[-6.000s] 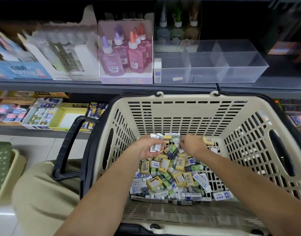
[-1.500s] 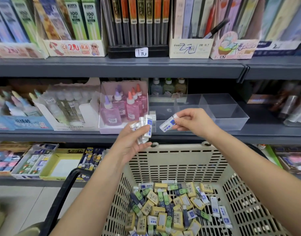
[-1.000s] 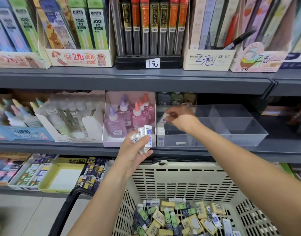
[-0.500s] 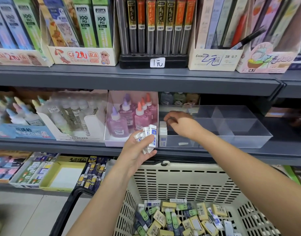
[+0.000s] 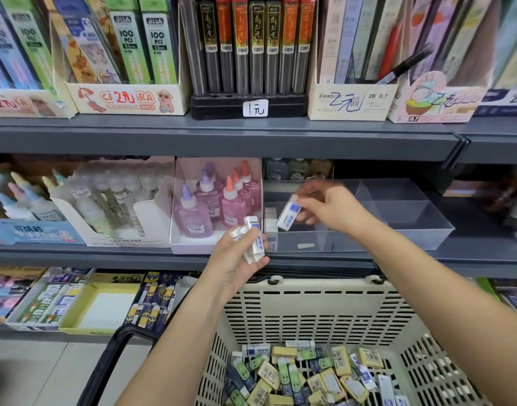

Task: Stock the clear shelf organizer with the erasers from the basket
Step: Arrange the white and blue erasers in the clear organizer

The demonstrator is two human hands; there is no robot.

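R hand (image 5: 324,209): eraser (image 5: 288,216) over organizer (image 5: 398,238) rim; L hand (image 5: 236,259): eraser stack (image 5: 254,238).

Your right hand (image 5: 327,209) pinches one white, blue-labelled eraser (image 5: 288,214), tilted, just in front of the clear organizer (image 5: 398,227) and its leftmost compartment. A small white stack (image 5: 271,227) stands inside, left of that grip. Your left hand (image 5: 236,268) grips a bundle (image 5: 253,240) of the same kind. Below both grips, the cream basket (image 5: 310,306) holds a mixed yellow, green and white pile (image 5: 310,376).
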